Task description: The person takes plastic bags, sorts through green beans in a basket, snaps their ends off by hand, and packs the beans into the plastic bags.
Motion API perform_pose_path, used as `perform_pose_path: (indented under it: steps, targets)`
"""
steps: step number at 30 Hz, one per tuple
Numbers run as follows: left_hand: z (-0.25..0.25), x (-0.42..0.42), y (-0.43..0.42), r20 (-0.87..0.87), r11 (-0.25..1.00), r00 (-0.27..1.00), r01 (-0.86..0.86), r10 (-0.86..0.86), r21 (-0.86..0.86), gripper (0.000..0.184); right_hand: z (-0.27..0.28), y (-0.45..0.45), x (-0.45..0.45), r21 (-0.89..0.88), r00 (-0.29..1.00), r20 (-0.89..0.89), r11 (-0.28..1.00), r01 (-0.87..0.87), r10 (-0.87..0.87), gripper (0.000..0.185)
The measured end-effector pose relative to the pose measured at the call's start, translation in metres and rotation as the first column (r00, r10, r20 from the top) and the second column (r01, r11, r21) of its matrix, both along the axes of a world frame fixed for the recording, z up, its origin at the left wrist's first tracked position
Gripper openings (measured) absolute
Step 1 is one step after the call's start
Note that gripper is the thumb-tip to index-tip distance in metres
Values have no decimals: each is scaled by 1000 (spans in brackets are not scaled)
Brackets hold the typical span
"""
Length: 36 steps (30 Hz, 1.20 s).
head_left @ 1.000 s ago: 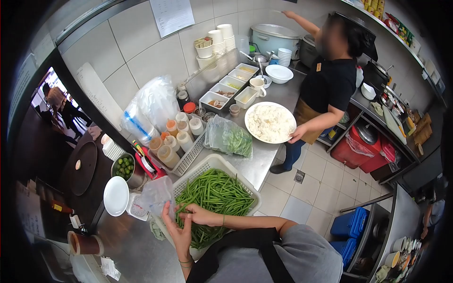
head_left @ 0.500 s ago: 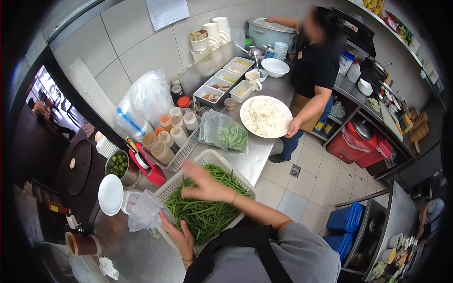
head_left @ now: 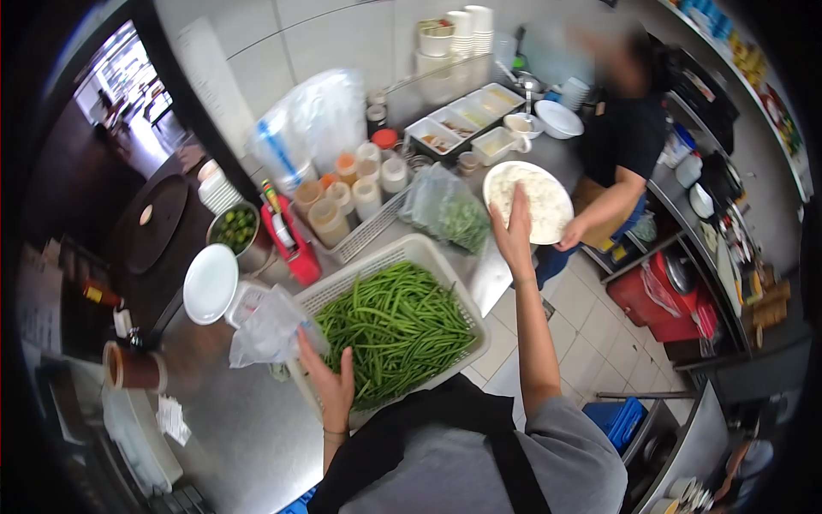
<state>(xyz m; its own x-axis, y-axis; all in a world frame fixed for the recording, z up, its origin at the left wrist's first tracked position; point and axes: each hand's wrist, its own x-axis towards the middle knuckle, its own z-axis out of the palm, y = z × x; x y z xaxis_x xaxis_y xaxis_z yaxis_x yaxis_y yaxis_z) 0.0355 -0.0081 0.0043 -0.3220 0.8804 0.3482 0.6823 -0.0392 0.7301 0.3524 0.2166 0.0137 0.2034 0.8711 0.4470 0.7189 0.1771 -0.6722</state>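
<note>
My left hand (head_left: 330,377) is at the near left rim of a pale plastic basket (head_left: 473,349) heaped with green beans (head_left: 394,330). Its thumb stands away from the stretched fingers, and the fingertips are at a clear plastic bag (head_left: 272,330); no grip on the bag shows. My right hand (head_left: 514,233) is raised, fingers extended and holding nothing, overlapping the view of a large white bowl of rice (head_left: 544,206). I cannot tell whether it touches the bowl. A co-worker's hand (head_left: 574,233) holds that bowl's rim. Between basket and bowl lies a bag of leafy greens (head_left: 445,210).
Sauce bottles (head_left: 342,193) fill a rack behind the basket. A red tape dispenser (head_left: 291,240), a pot of green fruit (head_left: 240,236) and a scale with a white plate (head_left: 211,284) stand to the left. The co-worker (head_left: 621,146) stands at the counter's far end.
My right hand has moved from above the beans to the right, up to the rice bowl. The left hand stays beside the basket and bag. The camera view has shifted.
</note>
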Motion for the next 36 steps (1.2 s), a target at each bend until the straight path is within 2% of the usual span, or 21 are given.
perform_pose_path:
  steps: [1,2,3,5,8,11,12,15,19,20,23,26,30,33,36]
  targets:
    - [3,3,4,15,1000,1000,7,-7,0,77,3,-12,-10,-35,963,-96,966,-256,252,64]
    - [7,5,9,12,999,1000,29,-29,-13,78,9,-21,-21,-161,861,-80,846,-509,503,61]
    - [10,6,11,11,998,998,57,-57,-30,79,15,-30,-32,-285,697,-98,651,-704,711,57]
    - [12,10,10,25,993,994,104,-102,-54,80,25,-49,-61,-500,498,-211,345,-794,841,65]
    - [16,11,14,33,988,989,148,-147,-44,79,24,-75,-89,-735,448,145,400,-548,882,83]
    - [15,13,13,39,991,991,129,-128,-43,78,16,-102,-96,-677,613,350,644,-357,708,98]
    - [14,14,13,35,992,992,125,-124,-34,78,11,-106,-96,-621,681,344,701,-351,646,104]
    - [7,18,9,39,993,992,118,-117,-27,76,2,-119,-104,-631,697,368,716,-299,615,103]
    - [-3,25,9,58,986,985,166,-164,-27,75,-9,-121,-99,-596,676,334,703,-387,656,99]
    - [-4,25,10,59,984,983,177,-175,-29,75,-12,-123,-97,-576,680,325,708,-409,657,89]
    - [-5,24,11,48,983,982,183,-181,-28,75,-16,-122,-92,-524,669,290,698,-488,685,75]
    - [-4,24,10,29,983,983,181,-181,-24,74,-25,-123,-94,-438,749,194,739,-512,634,62]
    - [-3,22,9,38,989,989,146,-146,5,73,-40,-122,-99,-218,808,77,801,-558,584,51]
    - [8,22,6,77,992,989,126,-127,10,73,-36,-121,-102,-248,809,39,790,-561,586,46]
    - [18,24,5,173,992,977,126,-126,9,71,-25,-125,-109,-195,788,99,788,-584,608,45]
